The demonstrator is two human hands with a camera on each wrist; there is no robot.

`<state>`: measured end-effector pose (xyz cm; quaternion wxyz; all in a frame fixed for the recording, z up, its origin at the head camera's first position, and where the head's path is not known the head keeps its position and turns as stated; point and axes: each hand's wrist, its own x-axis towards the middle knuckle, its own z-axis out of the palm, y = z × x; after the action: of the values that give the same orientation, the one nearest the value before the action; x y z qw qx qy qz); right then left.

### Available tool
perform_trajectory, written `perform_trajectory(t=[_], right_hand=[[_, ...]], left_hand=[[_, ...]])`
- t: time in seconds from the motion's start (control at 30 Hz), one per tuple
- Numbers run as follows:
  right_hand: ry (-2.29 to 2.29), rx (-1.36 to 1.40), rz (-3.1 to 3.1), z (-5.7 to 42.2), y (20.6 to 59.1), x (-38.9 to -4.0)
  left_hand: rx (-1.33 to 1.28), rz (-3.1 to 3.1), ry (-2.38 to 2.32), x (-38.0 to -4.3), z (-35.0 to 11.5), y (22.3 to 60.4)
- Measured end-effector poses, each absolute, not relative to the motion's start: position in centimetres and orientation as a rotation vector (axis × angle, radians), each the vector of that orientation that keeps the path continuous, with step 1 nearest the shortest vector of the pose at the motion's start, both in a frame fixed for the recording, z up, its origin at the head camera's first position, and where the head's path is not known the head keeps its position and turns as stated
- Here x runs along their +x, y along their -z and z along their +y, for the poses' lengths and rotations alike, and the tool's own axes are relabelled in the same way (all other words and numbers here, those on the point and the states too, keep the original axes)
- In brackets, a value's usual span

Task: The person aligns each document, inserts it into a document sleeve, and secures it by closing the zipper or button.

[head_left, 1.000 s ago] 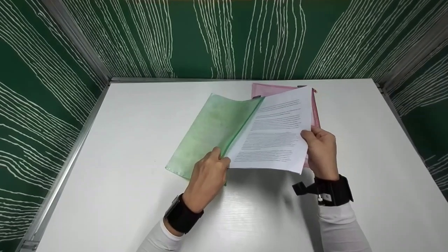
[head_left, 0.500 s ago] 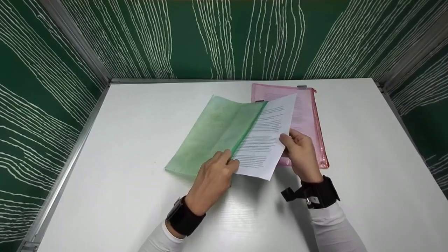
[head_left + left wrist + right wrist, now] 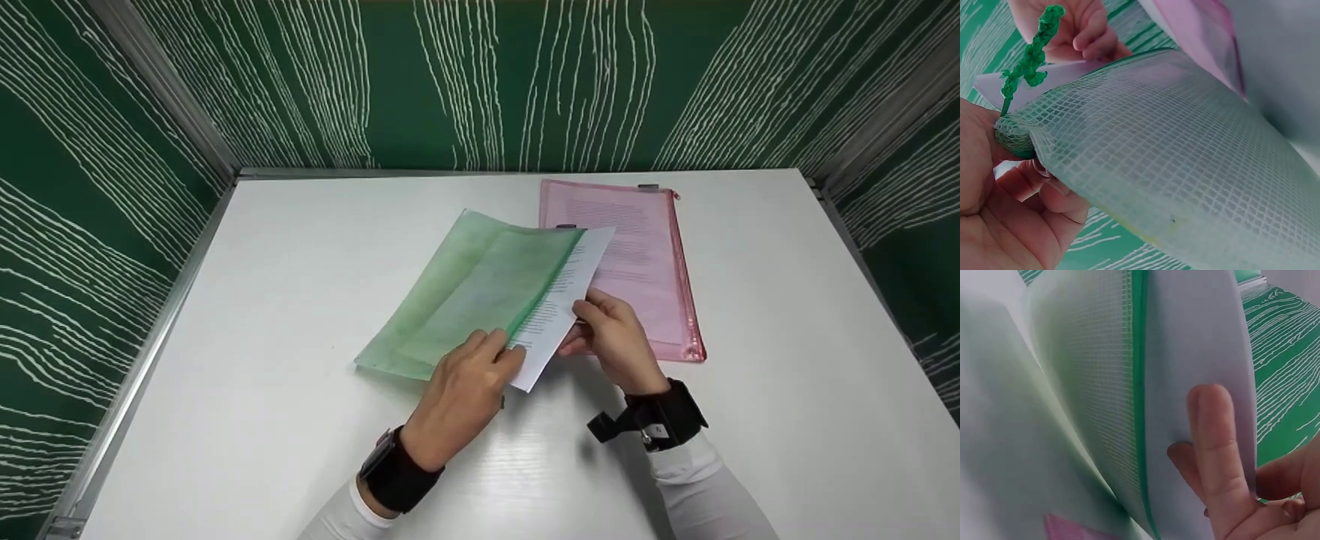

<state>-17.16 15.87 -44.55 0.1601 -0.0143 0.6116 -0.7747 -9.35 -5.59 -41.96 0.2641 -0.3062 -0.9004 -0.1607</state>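
A green mesh zip pouch (image 3: 480, 281) is raised at a tilt over the table, its opening facing right. My left hand (image 3: 465, 397) grips the near corner of that opening, where a knotted green cord (image 3: 1033, 53) sticks up in the left wrist view. A printed sheet of paper (image 3: 553, 319) lies mostly inside the pouch, showing faintly through the mesh; a strip with text sticks out on the right. My right hand (image 3: 619, 341) pinches this outer edge, thumb on the printed face and fingers (image 3: 1216, 433) behind.
Flat on the white table (image 3: 247, 315), behind and right of my right hand, lies a pink zip pouch (image 3: 652, 255) with a printed page inside. The green pouch overlaps its left side in the head view. Green walls (image 3: 412, 90) with white lines enclose the table.
My right hand has moved left and nearer, sliding the paper deeper into the green pouch. Less of the sheet shows, and more of the pink pouch is uncovered. My left hand shifted slightly right.
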Motion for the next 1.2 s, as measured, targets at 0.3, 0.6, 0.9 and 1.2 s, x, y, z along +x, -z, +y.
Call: perform_trajectory(t=[0.3, 0.6, 0.9, 1.2], right_hand=[[2.105, -0.060, 1.735, 15.2, 45.8, -17.3], [2.022, -0.113, 1.687, 14.9, 46.7, -17.4], [2.110, -0.029, 1.850, 14.9, 45.6, -17.0], [2.367, 0.080, 1.824, 15.9, 43.4, -16.8]], left_hand=[[-0.872, -2.427, 0.401, -8.7, -5.1, 41.8], [-0.898, -2.408, 0.439, -7.9, -4.8, 41.2], [-0.898, -2.405, 0.547, -7.9, -5.3, 40.4], [-1.006, -2.462, 0.693, -8.3, -7.5, 39.0]])
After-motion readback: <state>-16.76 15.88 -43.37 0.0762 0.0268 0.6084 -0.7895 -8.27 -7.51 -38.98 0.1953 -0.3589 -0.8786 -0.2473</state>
